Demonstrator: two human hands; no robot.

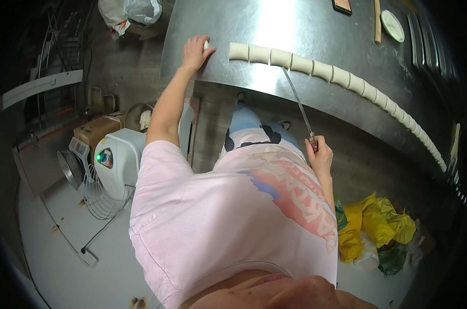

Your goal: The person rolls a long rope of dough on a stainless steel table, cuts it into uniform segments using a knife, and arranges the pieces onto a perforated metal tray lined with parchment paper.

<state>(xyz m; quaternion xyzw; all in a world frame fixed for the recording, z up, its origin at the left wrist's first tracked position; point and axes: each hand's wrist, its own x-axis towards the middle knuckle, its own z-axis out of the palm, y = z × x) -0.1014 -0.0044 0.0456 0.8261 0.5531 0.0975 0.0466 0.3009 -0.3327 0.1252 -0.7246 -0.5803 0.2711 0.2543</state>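
A long row of cut pale dough pieces (302, 63) curves along the front of the stainless steel table (218, 31). At the table's left end, my left hand (196, 51) holds a small piece of dough (206, 44), mostly hidden by the fingers, left of the row. My right hand (320, 152) grips the handle of a long thin-bladed knife (298, 101) in front of the table. Its tip points up and left and lies at the near edge of the row, by the third piece from the left; whether it touches the dough I cannot tell.
Toward the table's back right are a phone (342, 6), a wooden stick (377, 23), a shallow dish of white powder (392, 26) and stacked metal trays (426, 42). A white machine (119, 158) stands at left beside a cardboard box (98, 129). Yellow bags (372, 220) lie at lower right.
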